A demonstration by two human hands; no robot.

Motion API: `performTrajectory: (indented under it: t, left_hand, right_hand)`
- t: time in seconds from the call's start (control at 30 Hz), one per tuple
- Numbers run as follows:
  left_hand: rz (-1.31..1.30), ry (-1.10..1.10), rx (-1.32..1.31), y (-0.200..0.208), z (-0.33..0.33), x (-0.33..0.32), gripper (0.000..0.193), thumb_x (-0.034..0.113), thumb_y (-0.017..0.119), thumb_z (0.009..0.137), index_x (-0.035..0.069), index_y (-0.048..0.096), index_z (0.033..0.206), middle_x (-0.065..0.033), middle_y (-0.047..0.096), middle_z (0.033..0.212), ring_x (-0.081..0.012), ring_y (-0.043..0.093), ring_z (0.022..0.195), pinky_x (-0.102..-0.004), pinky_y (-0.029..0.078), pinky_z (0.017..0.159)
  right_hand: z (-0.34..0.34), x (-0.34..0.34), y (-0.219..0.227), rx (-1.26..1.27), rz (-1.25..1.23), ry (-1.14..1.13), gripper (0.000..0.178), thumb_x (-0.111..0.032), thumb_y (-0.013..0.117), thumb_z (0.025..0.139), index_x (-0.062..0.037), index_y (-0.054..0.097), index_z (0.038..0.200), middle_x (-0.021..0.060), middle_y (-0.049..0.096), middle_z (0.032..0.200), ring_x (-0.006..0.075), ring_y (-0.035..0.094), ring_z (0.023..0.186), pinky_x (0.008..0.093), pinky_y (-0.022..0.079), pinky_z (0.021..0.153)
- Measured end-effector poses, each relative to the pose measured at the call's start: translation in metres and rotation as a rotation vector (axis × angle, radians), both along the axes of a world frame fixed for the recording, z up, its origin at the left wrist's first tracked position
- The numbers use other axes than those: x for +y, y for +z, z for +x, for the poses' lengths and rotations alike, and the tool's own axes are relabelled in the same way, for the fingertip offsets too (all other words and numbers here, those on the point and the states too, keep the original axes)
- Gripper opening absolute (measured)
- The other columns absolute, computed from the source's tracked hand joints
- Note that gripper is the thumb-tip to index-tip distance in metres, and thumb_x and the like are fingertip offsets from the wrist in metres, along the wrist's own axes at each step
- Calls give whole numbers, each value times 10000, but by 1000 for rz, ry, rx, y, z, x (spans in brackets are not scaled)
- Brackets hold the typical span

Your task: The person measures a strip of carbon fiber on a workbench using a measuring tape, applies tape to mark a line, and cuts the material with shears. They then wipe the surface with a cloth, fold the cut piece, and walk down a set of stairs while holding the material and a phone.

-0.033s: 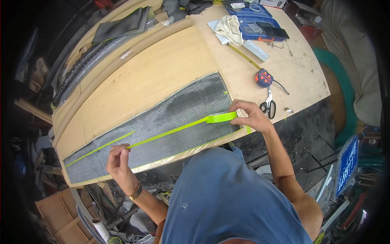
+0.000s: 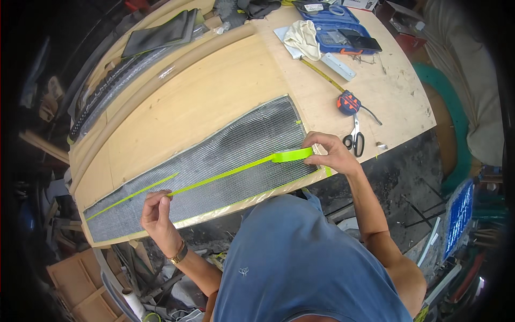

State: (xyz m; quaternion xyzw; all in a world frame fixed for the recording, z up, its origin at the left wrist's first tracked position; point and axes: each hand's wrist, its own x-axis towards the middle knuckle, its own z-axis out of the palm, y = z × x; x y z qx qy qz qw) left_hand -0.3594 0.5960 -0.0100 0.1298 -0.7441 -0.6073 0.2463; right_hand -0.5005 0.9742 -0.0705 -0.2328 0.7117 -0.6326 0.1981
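Note:
A dark grey woven cloth sheet, tapering toward the left, lies along the near side of the wooden tabletop. Over it my right hand grips a roll of bright green tape by its right side, between thumb and fingers. A length of tape runs from the roll down to the left, stretched straight. Its free end is pinched between the thumb and fingertips of my left hand, above the sheet's narrower part. Another green tape strip lies on the sheet at the left.
Right of the sheet are scissors and a tape measure with its blade drawn out. Farther back sit a white cloth and an opened blue case. A long brown tube curves along the table's far side.

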Motion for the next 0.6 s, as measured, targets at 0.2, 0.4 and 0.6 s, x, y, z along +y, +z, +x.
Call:
performTrajectory:
  t: [0.2, 0.4, 0.6]
  left_hand:
    - [0, 5, -3, -1, 2, 0, 30, 18, 654, 859, -5, 650, 878, -89, 643, 884, -158, 577, 841, -293, 464, 788]
    - [5, 13, -1, -1, 2, 1, 27, 17, 655, 857, -7, 652, 870, -91, 646, 886, -157, 578, 840, -293, 463, 789]
    - [1, 11, -4, 1, 5, 1, 29, 13, 659, 850, -6, 651, 871, -90, 641, 885, -158, 576, 859, -289, 457, 787]
  right_hand:
    - [3, 1, -2, 0, 9, -19, 263, -85, 771, 741, -7, 644, 958, 37, 612, 930, 142, 548, 934, 287, 413, 880]
    - [6, 0, 0, -22, 23, -37, 239, -44, 760, 725, -10, 647, 933, 44, 613, 937, 144, 549, 936, 294, 408, 888]
    - [6, -1, -1, -24, 33, -47, 234, -38, 759, 725, -11, 649, 930, 38, 615, 930, 135, 548, 926, 287, 409, 880]
